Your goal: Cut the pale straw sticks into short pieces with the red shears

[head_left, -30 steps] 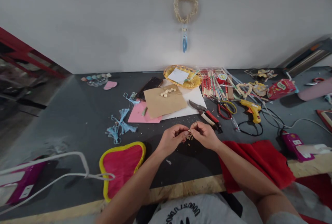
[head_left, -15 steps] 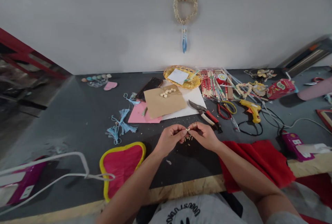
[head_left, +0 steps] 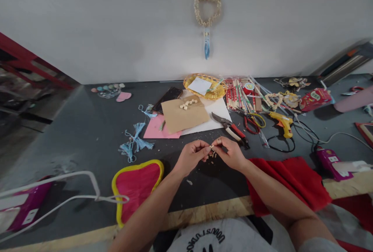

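My left hand [head_left: 194, 155] and my right hand [head_left: 229, 153] meet over the dark tabletop, thumbs and fingertips pinched together. Between them is a small pale wooden piece [head_left: 211, 147], held from both sides; its exact shape is too small to make out. Several short cut wooden bits [head_left: 214, 155] lie on the table just under the fingertips. Beyond my hands, a brown sheet of card [head_left: 180, 121] bears a cluster of small pale wooden pieces [head_left: 188, 104]. Pruning shears [head_left: 231, 128] with red and white handles rest just past my right hand.
A yellow basket [head_left: 214, 95], bundled chopsticks [head_left: 233, 96], scissors [head_left: 252, 123] and a yellow glue gun [head_left: 282, 123] with a trailing cord are at the back and right. Blue tassels [head_left: 139, 137] and a red pad with yellow edging [head_left: 136, 186] lie left. Red cloth [head_left: 288, 180] sits under my right forearm.
Both hands stay in nearly the same place, still pinching the small piece. My fingertips have shifted very slightly; everything on the table lies as before.
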Motion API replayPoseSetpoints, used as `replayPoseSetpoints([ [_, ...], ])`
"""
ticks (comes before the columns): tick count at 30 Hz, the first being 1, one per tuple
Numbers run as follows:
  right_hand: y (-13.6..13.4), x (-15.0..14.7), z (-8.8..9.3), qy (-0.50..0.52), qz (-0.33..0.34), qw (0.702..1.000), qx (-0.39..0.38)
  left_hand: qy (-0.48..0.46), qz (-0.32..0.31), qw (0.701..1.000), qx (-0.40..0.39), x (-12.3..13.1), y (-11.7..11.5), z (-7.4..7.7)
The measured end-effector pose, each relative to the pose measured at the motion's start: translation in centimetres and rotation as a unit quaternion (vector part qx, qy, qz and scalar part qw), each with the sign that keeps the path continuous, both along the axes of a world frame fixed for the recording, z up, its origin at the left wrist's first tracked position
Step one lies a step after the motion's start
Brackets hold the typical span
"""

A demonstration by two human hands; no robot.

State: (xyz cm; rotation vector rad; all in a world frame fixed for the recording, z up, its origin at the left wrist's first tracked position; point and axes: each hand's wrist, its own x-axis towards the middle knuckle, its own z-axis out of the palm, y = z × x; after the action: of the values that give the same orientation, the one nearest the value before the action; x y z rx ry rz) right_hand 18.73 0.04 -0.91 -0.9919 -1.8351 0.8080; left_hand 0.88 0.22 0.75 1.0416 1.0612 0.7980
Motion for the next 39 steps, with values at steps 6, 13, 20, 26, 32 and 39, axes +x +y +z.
replayPoseSetpoints([
  [6,0.1,0.2,0.1,-0.031,-0.010,0.999,0.019,0.002,-0.014,1.000,0.007,0.0,0.0,-0.2],
  [13,2.1,3.8,0.2,-0.335,-0.203,0.917,0.077,0.028,0.090,0.995,0.034,-0.4,0.6,-0.1],
  [20,2.3,4.9,-0.4,-0.490,-0.227,0.841,0.034,0.039,0.154,0.985,0.066,-1.1,1.3,-0.8],
  [26,2.8,4.8,-0.8,-0.411,-0.239,0.877,0.062,0.012,0.169,0.983,0.064,-0.9,1.4,-0.7],
  [32,2.3,4.5,1.5,-0.096,-0.199,0.973,-0.062,-0.025,0.186,0.979,0.075,-1.0,1.5,-0.6],
  [39,1.2,3.8,1.8,-0.059,-0.051,0.985,-0.155,-0.037,0.226,0.968,0.105,-1.4,1.6,-0.4],
])
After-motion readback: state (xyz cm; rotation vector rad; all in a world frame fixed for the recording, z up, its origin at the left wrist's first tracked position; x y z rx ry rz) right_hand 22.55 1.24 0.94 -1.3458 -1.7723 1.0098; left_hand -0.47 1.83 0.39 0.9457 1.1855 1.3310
